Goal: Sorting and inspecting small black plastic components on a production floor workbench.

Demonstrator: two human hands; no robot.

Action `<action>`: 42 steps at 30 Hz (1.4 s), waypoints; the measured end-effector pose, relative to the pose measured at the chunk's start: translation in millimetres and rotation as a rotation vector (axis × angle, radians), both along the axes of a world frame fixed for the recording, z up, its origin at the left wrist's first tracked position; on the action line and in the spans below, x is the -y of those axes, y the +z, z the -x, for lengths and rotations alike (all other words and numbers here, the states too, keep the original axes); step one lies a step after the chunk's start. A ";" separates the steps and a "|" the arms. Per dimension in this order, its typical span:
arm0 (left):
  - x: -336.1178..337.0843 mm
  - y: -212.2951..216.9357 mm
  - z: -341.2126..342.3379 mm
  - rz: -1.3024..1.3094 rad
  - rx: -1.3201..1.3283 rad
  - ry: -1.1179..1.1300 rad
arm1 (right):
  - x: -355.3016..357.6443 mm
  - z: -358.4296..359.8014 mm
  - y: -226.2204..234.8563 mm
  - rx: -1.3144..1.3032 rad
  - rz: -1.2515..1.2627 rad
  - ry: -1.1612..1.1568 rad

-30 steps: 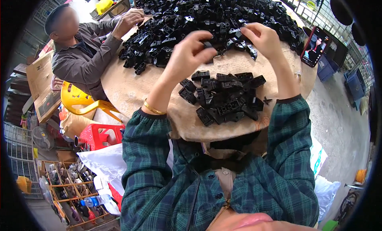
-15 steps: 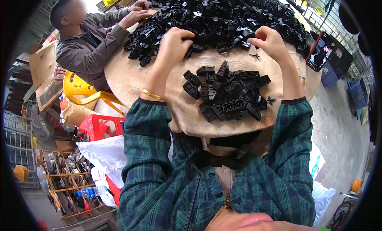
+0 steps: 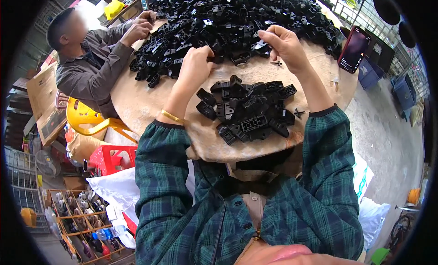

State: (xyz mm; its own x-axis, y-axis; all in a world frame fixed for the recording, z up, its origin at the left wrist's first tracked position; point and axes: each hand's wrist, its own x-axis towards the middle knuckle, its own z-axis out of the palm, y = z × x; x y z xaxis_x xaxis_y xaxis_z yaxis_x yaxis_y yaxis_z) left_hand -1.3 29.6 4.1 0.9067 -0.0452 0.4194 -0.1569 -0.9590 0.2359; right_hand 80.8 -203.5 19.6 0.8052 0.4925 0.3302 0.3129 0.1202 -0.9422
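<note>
Just beyond the narrowly curled left hand (image 3: 196,65) and right hand (image 3: 286,47) (cannot tell if holding anything), heaped glossy, angular black plastic parts (image 3: 219,25); on the near side of both, a smaller pile (image 3: 252,122). Underneath, beige cloth-covered round table (image 3: 141,105); right of the hands, grey floor (image 3: 381,141).

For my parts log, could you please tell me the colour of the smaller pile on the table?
The smaller pile is black, seen best in the head view.
</note>
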 end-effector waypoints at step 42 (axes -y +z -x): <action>32.2 19.2 19.6 1.300 -0.317 -0.340 | -31.5 36.0 -11.7 0.480 0.024 0.082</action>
State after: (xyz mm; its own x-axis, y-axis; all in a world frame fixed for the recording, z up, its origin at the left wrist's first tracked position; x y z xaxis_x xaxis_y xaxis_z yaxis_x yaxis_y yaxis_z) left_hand -20.9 -2.7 23.3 0.9938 -0.0199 0.1098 -0.1087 0.0501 0.9928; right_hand 44.9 -172.0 7.9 0.5230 0.5595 0.6430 0.7034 0.1428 -0.6963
